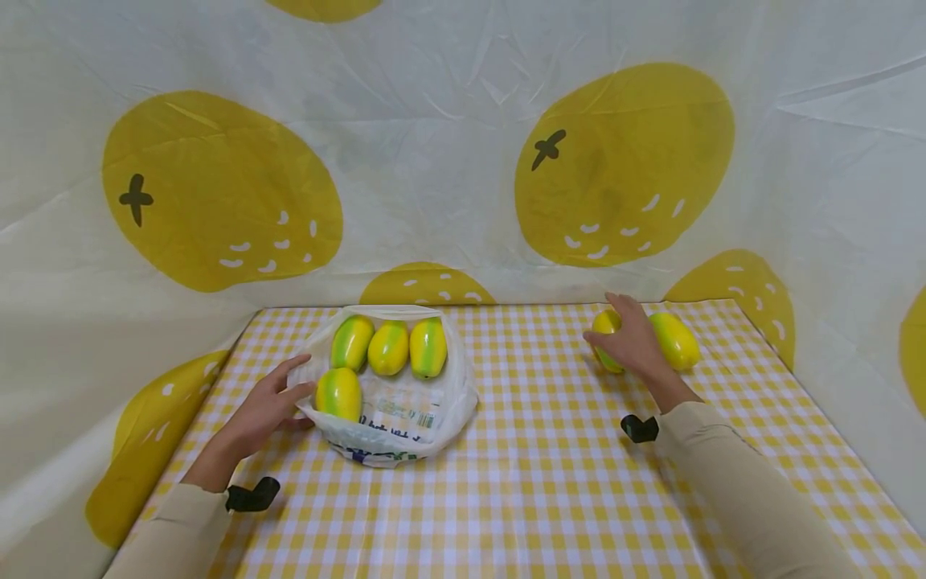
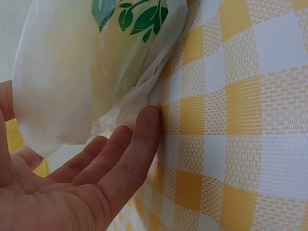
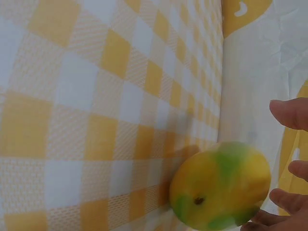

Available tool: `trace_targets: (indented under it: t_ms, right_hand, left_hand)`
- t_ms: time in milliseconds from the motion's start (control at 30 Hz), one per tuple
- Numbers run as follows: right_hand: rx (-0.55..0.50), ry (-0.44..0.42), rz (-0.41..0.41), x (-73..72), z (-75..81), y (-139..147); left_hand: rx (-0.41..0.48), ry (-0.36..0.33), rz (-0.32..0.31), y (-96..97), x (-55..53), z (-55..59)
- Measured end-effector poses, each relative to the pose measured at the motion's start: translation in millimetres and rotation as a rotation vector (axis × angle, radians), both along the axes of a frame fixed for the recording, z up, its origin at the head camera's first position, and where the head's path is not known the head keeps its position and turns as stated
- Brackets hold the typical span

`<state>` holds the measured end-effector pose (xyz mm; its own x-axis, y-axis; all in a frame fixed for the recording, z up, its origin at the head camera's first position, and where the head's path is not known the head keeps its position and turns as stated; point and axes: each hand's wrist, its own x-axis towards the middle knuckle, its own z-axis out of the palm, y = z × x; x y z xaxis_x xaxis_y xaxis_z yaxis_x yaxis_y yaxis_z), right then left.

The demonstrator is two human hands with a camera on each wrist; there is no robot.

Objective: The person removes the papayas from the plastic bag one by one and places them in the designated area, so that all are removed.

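Observation:
A white plastic bag (image 1: 456, 402) lies with its mouth spread on the left of the table, holding several glossy yellow-green mangoes (image 1: 388, 348). At its left rim is my left hand (image 1: 264, 406); in the left wrist view, loosely extended fingers (image 2: 137, 149) lie against the outside of the plastic. My right hand (image 1: 633, 338) reaches over a mango (image 1: 606, 341) at the back right, thumb and fingers spread around it. In the right wrist view that mango (image 3: 221, 185) sits beside the parted fingers, partly hidden low down. A second mango (image 1: 676, 342) lies just right of this hand.
A yellow-and-white checked cloth (image 1: 535, 482) covers the table. White sheeting printed with large yellow fruits (image 1: 434, 161) rises behind the table's back edge and at both sides. Each wrist carries a black mount (image 1: 253, 494).

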<state>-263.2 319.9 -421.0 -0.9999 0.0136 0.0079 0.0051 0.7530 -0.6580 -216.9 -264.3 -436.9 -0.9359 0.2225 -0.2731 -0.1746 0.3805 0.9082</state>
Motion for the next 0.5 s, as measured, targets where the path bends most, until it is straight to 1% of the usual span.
trace_targets:
  t_ms: [133, 233, 367, 500]
  right_hand:
    - [0.019, 0.033, 0.002, 1.4, 7.7, -6.9]
    - [0.01, 0.047, 0.013, 3.3, 13.5, -13.8]
    - [-0.035, 0.041, 0.034, 7.5, 20.7, -25.4]
    - [-0.093, 0.039, 0.048, 10.8, 24.5, -36.8]
  left_hand:
    - [0.002, -0.006, 0.0, 0.2, 0.3, 0.4]
    - [-0.001, -0.006, -0.001, 0.3, 0.6, 0.7]
    - [-0.001, -0.004, -0.003, 0.3, 1.3, 1.3]
    - [0.008, -0.005, -0.003, 0.5, 1.3, 1.5]
